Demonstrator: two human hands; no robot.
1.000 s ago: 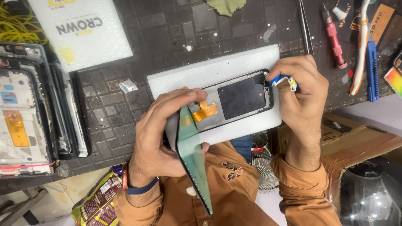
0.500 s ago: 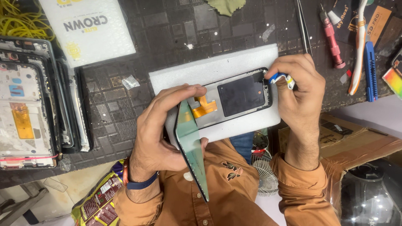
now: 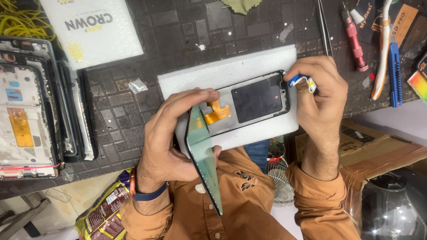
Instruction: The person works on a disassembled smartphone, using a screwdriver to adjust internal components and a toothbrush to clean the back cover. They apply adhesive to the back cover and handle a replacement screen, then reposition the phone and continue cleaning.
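On a dark gridded worktop, mid-frame, a black phone frame lies on white foam; the left hand grasps its tilted green-backed screen, the right hand pinches a blue-white tool.

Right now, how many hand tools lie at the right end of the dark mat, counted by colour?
Pink screwdriver with metal tip: 1
Blue utility knife with plastic body: 1
White and orange toothbrush with long handle: 1
Thin steel tweezers: 1
Total: 4
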